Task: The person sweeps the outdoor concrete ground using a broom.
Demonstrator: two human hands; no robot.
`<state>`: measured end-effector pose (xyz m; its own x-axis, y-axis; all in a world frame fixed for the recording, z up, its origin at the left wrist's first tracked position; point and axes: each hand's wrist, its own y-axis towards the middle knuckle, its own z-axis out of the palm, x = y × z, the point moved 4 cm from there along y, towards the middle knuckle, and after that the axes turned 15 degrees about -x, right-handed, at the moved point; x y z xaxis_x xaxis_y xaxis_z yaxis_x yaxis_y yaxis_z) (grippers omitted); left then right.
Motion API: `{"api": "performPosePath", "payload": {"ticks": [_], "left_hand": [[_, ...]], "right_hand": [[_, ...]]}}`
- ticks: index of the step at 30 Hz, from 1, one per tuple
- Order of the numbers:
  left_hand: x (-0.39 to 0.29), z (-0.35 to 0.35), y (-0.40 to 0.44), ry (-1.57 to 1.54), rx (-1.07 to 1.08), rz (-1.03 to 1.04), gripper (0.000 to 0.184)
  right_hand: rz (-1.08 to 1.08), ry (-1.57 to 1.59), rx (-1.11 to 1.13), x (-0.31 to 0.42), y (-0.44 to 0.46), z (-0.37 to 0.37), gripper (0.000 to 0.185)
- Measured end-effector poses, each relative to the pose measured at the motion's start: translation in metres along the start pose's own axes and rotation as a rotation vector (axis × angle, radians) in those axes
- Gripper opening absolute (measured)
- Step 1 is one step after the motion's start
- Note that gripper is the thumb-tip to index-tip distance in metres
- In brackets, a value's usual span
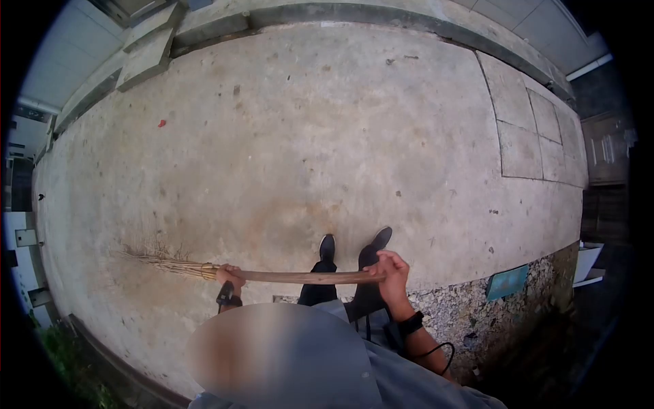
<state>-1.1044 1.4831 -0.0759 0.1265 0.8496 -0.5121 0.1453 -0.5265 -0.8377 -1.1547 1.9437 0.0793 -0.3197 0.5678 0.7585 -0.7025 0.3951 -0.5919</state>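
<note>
A twig broom (306, 277) is held crosswise in front of my body, nearly level, with its brush of thin twigs pointing left. My left hand (230, 275) is closed around it where the twigs meet the wooden handle. My right hand (394, 278) holds the other end of the handle, its thumb against the wood and its fingers curled above. A dark watch is on my left wrist and a dark band on my right. Below the handle are my dark shoes and trousers. A blurred rounded shape hides part of my body.
Around me is a stained concrete floor (306, 123) with small bits of litter, including a red scrap (162, 123). Concrete steps (146, 58) are at the upper left. At the lower right, a teal panel (507, 282) lies on a gravel strip (449, 310).
</note>
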Motion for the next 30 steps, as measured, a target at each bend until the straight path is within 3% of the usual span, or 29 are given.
{"api": "performPosePath", "payload": {"ticks": [4,7,8,9,11,12,13,14,15,18,19,21,23,26,28,29,30], "left_hand": [[0.063,0.026,-0.035,0.129,0.179,-0.126,0.018],[0.165,0.059,-0.050,0.187,0.351,-0.348,0.015],[0.197,0.070,-0.090,0.322,0.363,-0.262,0.014],[0.232,0.076,-0.130,0.354,0.415,-0.331,0.015],[0.305,0.082,-0.200,0.381,0.567,-0.649,0.018],[0.334,0.080,-0.239,0.492,0.515,-0.674,0.020],[0.360,0.079,-0.278,0.584,0.556,-0.576,0.019],[0.392,0.078,-0.304,0.624,0.554,-0.693,0.018],[0.428,0.075,-0.323,0.657,0.512,-0.862,0.016],[0.504,0.080,-0.390,0.882,0.636,-0.855,0.016],[0.519,0.089,-0.413,0.897,0.696,-0.826,0.017],[0.549,0.116,-0.449,0.943,0.769,-0.822,0.018],[0.590,0.158,-0.458,0.946,1.039,-0.759,0.015],[0.609,0.225,-0.451,1.012,1.039,-0.436,0.014],[0.595,0.257,-0.422,0.991,0.902,-0.390,0.015],[0.580,0.269,-0.396,0.898,0.920,-0.529,0.015],[0.554,0.278,-0.363,0.814,0.852,-0.540,0.018]], "right_hand": [[-0.087,0.024,-0.175,0.020,0.017,-0.056,0.013],[-0.412,-0.054,-0.386,0.086,0.008,-0.125,0.013],[-0.495,-0.001,-0.490,0.114,-0.008,-0.148,0.012],[-0.580,0.053,-0.590,0.144,-0.026,-0.169,0.012],[-0.767,-0.036,-0.844,0.192,-0.072,-0.231,0.018],[-0.820,0.112,-0.902,0.204,-0.096,-0.277,0.019],[-0.953,-0.096,-0.959,0.220,-0.133,-0.284,0.035],[-0.911,-0.126,-1.111,0.231,-0.167,-0.292,0.036],[-0.954,-0.061,-1.270,0.239,-0.192,-0.300,0.020],[-0.979,0.058,-1.379,0.244,-0.246,-0.301,0.020],[-0.974,0.017,-1.403,0.245,-0.254,-0.299,0.020],[-1.194,-0.034,-1.398,0.278,-0.233,-0.223,0.009],[-1.248,-0.175,-1.380,0.311,-0.190,-0.165,0.010],[-1.213,-0.445,-1.004,0.330,-0.130,-0.172,0.020],[-1.207,-0.446,-0.853,0.361,-0.078,-0.163,0.017],[-1.089,-0.351,-0.831,0.370,-0.051,-0.159,0.014],[-1.078,-0.273,-0.746,0.371,-0.021,-0.156,0.016]]}}
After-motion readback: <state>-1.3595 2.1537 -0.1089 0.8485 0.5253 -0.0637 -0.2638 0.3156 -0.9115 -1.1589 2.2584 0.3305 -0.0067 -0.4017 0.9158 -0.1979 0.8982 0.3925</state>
